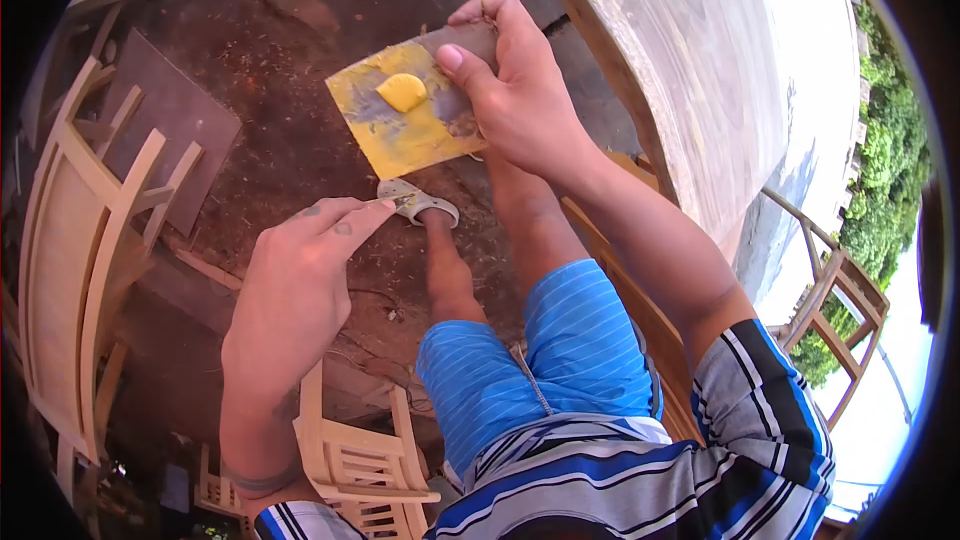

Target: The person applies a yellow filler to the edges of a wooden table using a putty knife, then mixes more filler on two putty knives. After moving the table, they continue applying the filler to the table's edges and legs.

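My right hand (525, 90) grips the upper right edge of a flat rectangular board (460, 130), thumb on top and fingers at the far edge. Yellow paste is smeared over the board, and a thick rounded lump of yellow paste (402, 92) sits near its middle. Below and to the left, my left hand (300, 275) is closed, fingertips pinched together, apart from the board. Something small and yellowish shows at those fingertips, in front of a grey clog, but I cannot make out what it is.
A large wooden slab (680, 60) with a curved edge stands close on the right. Pale wooden chair frames (75, 280) are at the left, and a small slatted wooden piece (365, 460) is at the bottom. A brown sheet (175, 125) lies on the dusty floor. Another wooden frame (840, 315) stands at far right.
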